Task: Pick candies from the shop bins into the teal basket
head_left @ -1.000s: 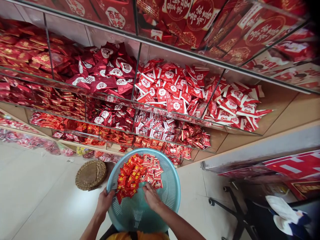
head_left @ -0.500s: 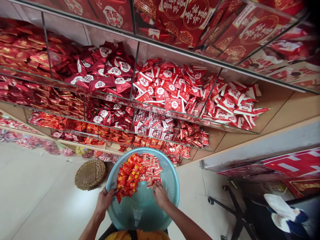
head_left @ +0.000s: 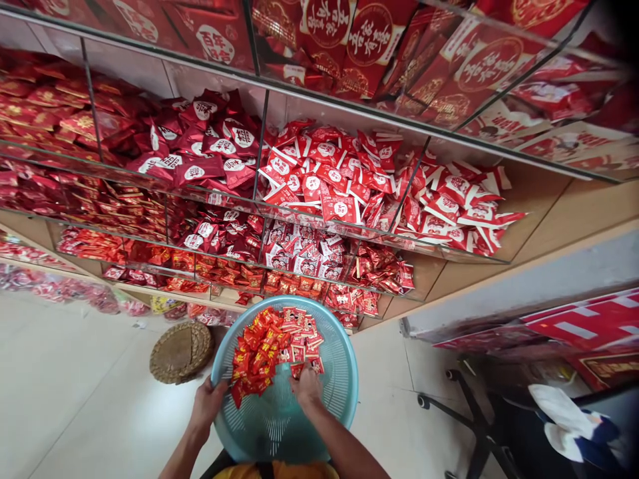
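Observation:
A round turquoise plastic basket [head_left: 279,426] with slotted walls rests at my lap. My left hand [head_left: 208,402] grips its left rim, the thumb over the edge. Inside, shiny orange-red candy packets [head_left: 257,356] with yellow print are heaped on the left. Smaller red-and-cream candy packets [head_left: 299,329] lie to their right. My right hand [head_left: 307,386] reaches into the basket at the near edge of this second pile, its fingers curled round a small red packet [head_left: 297,370]. The fingertips are partly hidden by the hand.
Ahead stands a tiered shelf with glass dividers, full of maroon packets [head_left: 200,166] and red-and-white packets [head_left: 327,176]. A woven straw stool [head_left: 180,352] is on the floor at left. A wheeled office chair [head_left: 472,419] with a white cloth [head_left: 562,412] stands at right.
My right hand has shifted slightly left and toward me at the red-and-cream packets, and a small packet now shows at its fingers. My left hand stays on the rim.

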`<move>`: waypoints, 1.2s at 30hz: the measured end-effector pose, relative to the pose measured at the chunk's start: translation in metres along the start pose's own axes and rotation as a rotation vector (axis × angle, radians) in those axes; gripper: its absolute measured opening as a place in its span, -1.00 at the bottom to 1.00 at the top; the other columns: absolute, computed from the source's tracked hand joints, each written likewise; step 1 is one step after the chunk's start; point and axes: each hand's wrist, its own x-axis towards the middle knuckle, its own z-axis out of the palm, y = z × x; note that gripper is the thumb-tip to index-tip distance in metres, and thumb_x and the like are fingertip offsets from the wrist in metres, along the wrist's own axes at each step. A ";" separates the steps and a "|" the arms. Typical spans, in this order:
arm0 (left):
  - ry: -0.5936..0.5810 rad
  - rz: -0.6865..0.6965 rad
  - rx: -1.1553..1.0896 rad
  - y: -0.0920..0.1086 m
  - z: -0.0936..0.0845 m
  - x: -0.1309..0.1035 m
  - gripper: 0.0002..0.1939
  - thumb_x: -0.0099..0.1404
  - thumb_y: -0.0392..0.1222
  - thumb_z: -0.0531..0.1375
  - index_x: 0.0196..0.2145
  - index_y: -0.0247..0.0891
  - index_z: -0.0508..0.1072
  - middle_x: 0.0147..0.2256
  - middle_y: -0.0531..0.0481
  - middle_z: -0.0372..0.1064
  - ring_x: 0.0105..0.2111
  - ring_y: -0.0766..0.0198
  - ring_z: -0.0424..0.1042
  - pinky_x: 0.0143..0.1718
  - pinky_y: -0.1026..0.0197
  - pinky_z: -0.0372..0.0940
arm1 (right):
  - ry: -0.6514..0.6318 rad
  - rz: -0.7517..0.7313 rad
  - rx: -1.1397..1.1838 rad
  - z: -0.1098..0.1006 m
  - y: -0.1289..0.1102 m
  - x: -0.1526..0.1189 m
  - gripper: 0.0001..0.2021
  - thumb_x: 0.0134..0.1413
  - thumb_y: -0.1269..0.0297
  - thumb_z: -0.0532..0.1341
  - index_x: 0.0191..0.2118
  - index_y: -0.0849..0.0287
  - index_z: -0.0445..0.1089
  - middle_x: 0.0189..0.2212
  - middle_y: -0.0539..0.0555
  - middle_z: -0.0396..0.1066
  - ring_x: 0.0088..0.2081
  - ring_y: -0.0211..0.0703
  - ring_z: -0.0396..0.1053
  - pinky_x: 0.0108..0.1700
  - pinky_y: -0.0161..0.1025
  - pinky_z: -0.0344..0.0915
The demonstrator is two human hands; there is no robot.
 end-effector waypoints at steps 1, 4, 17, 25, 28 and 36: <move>-0.001 -0.004 -0.002 0.000 0.000 0.000 -0.69 -0.23 -0.04 0.19 -0.47 -0.23 0.35 -0.62 0.11 0.33 -0.58 0.26 0.30 -0.53 0.22 0.21 | -0.004 0.025 -0.014 -0.001 0.000 -0.001 -0.58 0.01 0.27 0.25 0.04 0.20 0.31 -0.08 0.37 0.49 -0.05 0.31 0.48 -0.09 0.02 0.35; 0.000 -0.018 0.002 -0.001 0.001 0.000 -0.73 -0.22 -0.04 0.17 -0.51 -0.22 0.33 -0.65 0.13 0.29 -0.60 0.29 0.26 -0.55 0.23 0.18 | -0.014 0.076 -0.046 -0.005 -0.002 -0.007 -0.57 -0.02 0.23 0.28 0.02 0.17 0.34 -0.08 0.34 0.50 -0.04 0.31 0.48 -0.08 0.01 0.35; -0.013 -0.003 -0.017 0.007 -0.001 -0.005 -0.70 -0.22 -0.03 0.22 -0.49 -0.23 0.37 -0.62 0.11 0.33 -0.58 0.25 0.30 -0.53 0.21 0.22 | 0.045 -0.028 0.068 -0.028 -0.013 -0.023 -0.68 -0.03 0.18 0.27 -0.12 0.11 0.34 -0.20 0.16 0.52 -0.13 0.13 0.50 -0.28 -0.19 0.28; -0.033 0.000 -0.008 -0.003 -0.001 0.001 -0.71 -0.18 -0.04 0.22 -0.46 -0.23 0.38 -0.62 0.11 0.34 -0.58 0.24 0.33 -0.52 0.21 0.22 | 0.167 0.017 0.068 -0.111 -0.027 0.030 -0.63 0.10 0.06 0.21 -0.06 0.21 0.32 -0.24 0.21 0.53 -0.23 0.02 0.48 -0.28 -0.20 0.23; -0.023 -0.015 -0.004 -0.005 -0.002 0.004 -0.69 -0.20 -0.05 0.21 -0.44 -0.24 0.39 -0.61 0.10 0.37 -0.58 0.23 0.33 -0.51 0.20 0.24 | 0.174 0.040 0.055 -0.121 -0.029 0.042 -0.64 0.10 0.10 0.22 -0.07 0.24 0.35 -0.25 0.23 0.53 -0.20 0.04 0.48 -0.23 -0.19 0.25; -0.002 -0.028 -0.006 -0.009 -0.002 0.009 -0.70 -0.19 -0.05 0.20 -0.45 -0.24 0.38 -0.60 0.07 0.38 -0.55 0.22 0.34 -0.50 0.20 0.22 | 0.217 0.063 0.086 -0.110 -0.020 0.042 -0.64 0.12 0.16 0.20 -0.06 0.33 0.41 -0.18 0.34 0.52 -0.15 0.13 0.48 -0.16 -0.17 0.26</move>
